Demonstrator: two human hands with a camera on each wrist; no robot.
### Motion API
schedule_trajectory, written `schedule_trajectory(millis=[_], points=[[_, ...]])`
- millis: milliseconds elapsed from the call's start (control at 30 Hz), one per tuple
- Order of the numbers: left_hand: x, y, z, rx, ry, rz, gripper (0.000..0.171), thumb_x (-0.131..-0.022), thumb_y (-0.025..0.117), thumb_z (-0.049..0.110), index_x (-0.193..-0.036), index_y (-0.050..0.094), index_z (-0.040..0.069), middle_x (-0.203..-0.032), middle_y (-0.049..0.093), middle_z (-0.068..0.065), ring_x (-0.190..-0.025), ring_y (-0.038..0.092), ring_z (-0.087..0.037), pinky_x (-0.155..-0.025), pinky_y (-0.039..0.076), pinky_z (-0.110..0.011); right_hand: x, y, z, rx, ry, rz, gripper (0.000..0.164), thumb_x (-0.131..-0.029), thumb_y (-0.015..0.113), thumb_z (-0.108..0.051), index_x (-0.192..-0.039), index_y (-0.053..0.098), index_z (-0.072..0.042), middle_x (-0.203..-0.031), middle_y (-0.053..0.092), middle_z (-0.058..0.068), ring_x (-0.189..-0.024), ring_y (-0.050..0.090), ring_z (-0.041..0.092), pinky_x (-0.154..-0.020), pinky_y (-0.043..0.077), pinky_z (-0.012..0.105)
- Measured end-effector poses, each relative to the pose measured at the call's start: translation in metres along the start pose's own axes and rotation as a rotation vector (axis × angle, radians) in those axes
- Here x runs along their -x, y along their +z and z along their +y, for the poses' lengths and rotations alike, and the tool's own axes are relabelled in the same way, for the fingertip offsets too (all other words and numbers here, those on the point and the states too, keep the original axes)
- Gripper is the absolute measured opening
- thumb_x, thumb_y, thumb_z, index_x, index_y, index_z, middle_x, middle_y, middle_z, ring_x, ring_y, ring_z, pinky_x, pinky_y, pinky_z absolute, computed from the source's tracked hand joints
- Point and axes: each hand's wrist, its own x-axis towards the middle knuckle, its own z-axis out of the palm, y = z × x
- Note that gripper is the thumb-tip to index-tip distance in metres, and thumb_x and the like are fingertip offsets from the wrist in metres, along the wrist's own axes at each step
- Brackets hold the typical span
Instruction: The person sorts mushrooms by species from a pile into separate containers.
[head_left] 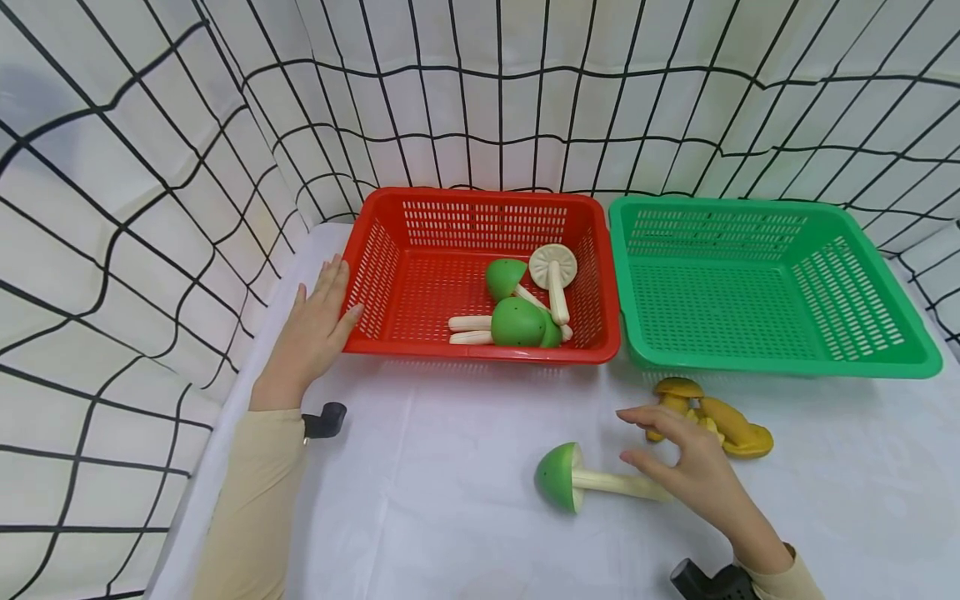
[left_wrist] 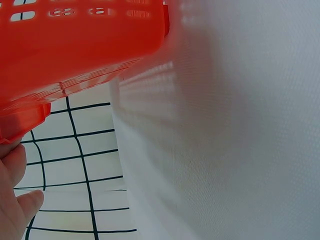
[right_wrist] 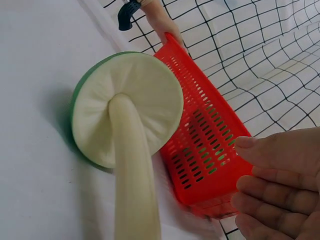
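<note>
Green mushroom [head_left: 576,478] near empty, spread right hand [head_left: 692,467]; yellow mushrooms [head_left: 733,427] beyond; left hand [head_left: 309,335], straight-fingered, touches red basket [head_left: 435,283].

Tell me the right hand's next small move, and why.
Probably lower the right hand and pinch the loose green-capped mushroom by its stem. That hand looks empty and is near the stem, while similar green-capped mushrooms already lie in the red basket, so this one seems to belong there.
</note>
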Motion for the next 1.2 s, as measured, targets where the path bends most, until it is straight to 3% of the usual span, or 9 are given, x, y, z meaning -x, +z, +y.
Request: schedule_trajectory(millis=[233, 500, 933, 1200], points=[[0.001, 0.001, 0.0, -0.002, -0.002, 0.001, 0.066, -0.1, 0.036, 0.033, -0.15, 0.008, 0.0, -0.157, 0.007, -0.016, -0.144, 0.005, -0.03, -0.111, 0.002, -0.057, 0.009, 0.002, 0.002, -0.023, -0.012, -0.009, 0.043, -0.068, 0.081, 0.0, -0.109, 0.068, -0.004, -0.106, 0.068, 0.001, -0.097, 0.061, 0.011, -0.087, 0.04, 0.009], [0.0, 0.002, -0.001, -0.002, -0.003, 0.001, 0.066, -0.1, 0.037, 0.033, -0.15, 0.008, 0.001, -0.157, 0.007, -0.015, -0.144, 0.004, -0.029, -0.112, 0.001, -0.056, 0.02, 0.005, 0.004, -0.02, 0.065, -0.053, 0.041, -0.068, 0.082, -0.002, -0.107, 0.069, -0.007, -0.105, 0.068, -0.003, -0.101, 0.059, 0.006, -0.088, 0.038, 0.007], [0.0, 0.002, -0.001, -0.005, -0.001, 0.002, 0.066, -0.1, 0.037, 0.032, -0.151, 0.007, 0.001, -0.157, 0.005, -0.014, -0.144, 0.004, -0.028, -0.112, 0.001, -0.056, 0.032, 0.009, 0.012, 0.001, 0.064, -0.103, 0.037, -0.068, 0.083, -0.009, -0.102, 0.071, -0.014, -0.101, 0.068, -0.009, -0.099, 0.061, 0.007, -0.086, 0.039, 0.008], [0.0, 0.001, -0.001, -0.005, -0.002, 0.007, 0.066, -0.1, 0.038, 0.032, -0.15, 0.008, 0.001, -0.157, 0.005, -0.014, -0.144, 0.005, -0.029, -0.111, 0.002, -0.057, 0.032, 0.015, 0.014, -0.049, 0.05, -0.134, 0.033, -0.07, 0.081, -0.007, -0.101, 0.071, -0.013, -0.097, 0.069, -0.007, -0.09, 0.061, 0.006, -0.081, 0.043, 0.012]])
